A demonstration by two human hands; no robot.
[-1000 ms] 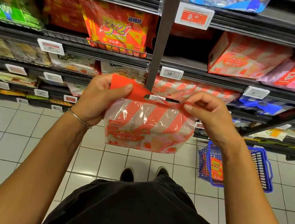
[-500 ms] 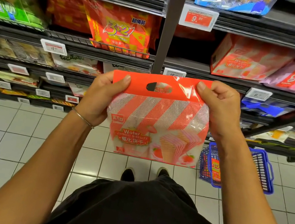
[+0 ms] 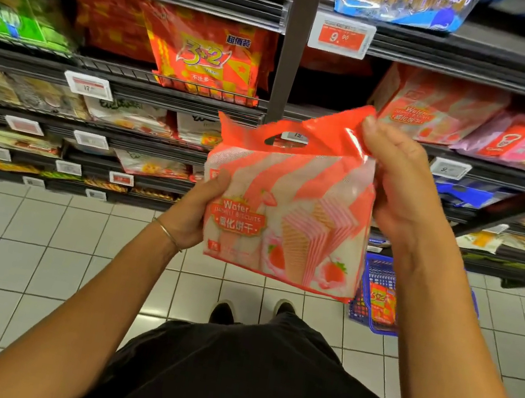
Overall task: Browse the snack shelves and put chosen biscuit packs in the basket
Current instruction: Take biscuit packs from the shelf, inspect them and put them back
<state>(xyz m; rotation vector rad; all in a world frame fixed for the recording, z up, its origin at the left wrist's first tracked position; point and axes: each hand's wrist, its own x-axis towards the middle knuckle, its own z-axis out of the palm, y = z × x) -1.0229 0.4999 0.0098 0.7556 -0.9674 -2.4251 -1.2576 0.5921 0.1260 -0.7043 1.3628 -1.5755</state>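
Snack packs [image 3: 205, 53] fill the shelves [image 3: 173, 99]; a blue basket [image 3: 368, 286] stands on the tiled floor [image 3: 37, 248].

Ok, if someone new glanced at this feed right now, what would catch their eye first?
The red-and-white striped wafer biscuit pack, held up at centre frame: the left hand grips its lower left edge and the right hand pinches its top right corner. Next, the orange 3+2 pack on the shelf behind, and the blue basket on the floor at lower right.
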